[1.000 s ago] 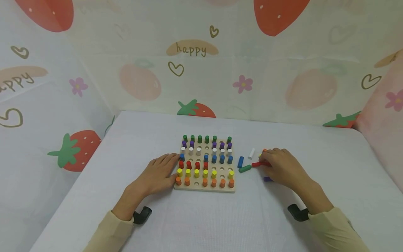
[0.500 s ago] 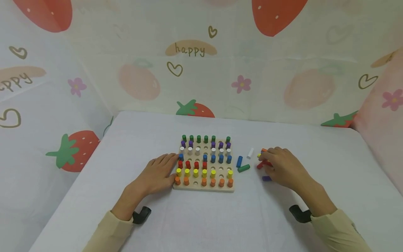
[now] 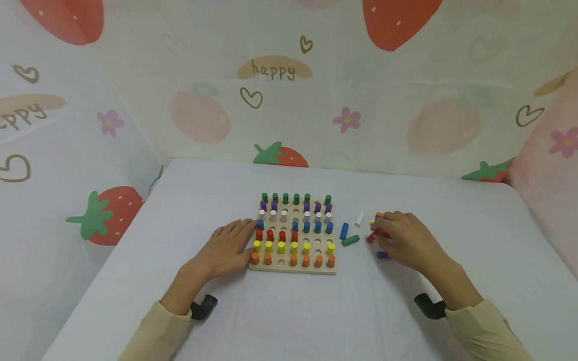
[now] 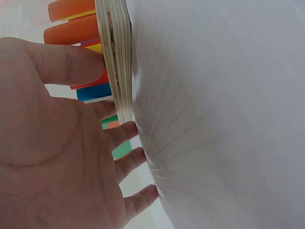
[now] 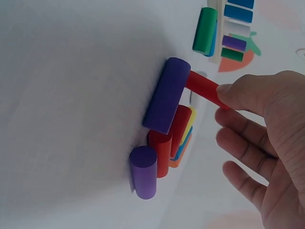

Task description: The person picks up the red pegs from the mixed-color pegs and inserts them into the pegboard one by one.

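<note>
In the right wrist view, my right hand [image 3: 404,238] pinches a red peg [image 5: 205,87] between thumb and fingertips, the other fingers loosely bent. Beneath it lie two purple pegs [image 5: 167,95], two more red pegs [image 5: 180,129], and yellow, blue and orange ones partly hidden. A wooden pegboard [image 3: 293,271] stands mid-table, with rows of green, purple, white, blue, red, yellow and orange pegs and several bare holes. My left hand [image 3: 228,250] lies at the board's left side, its thumb against the edge [image 4: 114,52] and its fingers extended to the cloth.
Between board and right hand lie a blue peg [image 3: 344,230], a green peg [image 3: 350,240] and a white peg [image 3: 359,219]. The table has a white cloth [image 3: 293,316]. Behind it hangs a strawberry-print backdrop [image 3: 388,85].
The red peg by my right hand has come away from the green peg, moving right with the hand. The green peg has shifted slightly. My left hand stays at the board.
</note>
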A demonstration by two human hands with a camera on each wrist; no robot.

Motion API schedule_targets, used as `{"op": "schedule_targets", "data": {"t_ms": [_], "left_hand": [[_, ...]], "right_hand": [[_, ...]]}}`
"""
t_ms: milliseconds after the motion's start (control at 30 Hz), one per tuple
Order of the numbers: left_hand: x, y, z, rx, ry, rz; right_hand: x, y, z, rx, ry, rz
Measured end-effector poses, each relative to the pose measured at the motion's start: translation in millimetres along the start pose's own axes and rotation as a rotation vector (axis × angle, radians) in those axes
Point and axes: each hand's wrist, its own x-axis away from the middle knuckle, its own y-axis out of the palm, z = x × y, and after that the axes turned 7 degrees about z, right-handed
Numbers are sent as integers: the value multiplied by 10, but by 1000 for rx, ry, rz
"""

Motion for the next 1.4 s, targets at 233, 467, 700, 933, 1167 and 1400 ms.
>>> {"op": "schedule_targets", "data": {"t_ms": [233, 467, 700, 933, 1167, 1400], "left_hand": [[15, 4, -6, 0, -11, -4], [9, -5, 3, 6, -15, -13], [-2, 3, 1, 5, -15, -11], [3, 9, 6, 15, -23, -7], [8, 3, 19, 20, -22, -4], [9, 10, 13, 35, -26, -1]], "right_hand": [[1, 11, -13, -1, 34, -35], [-20, -4, -29, -9, 22, -38], [-15, -9, -59, 2, 16, -36], [-10, -11, -79, 14, 16, -36], [-37, -39, -124, 5, 0, -25], [-93, -53, -187, -17, -40, 2]]}}
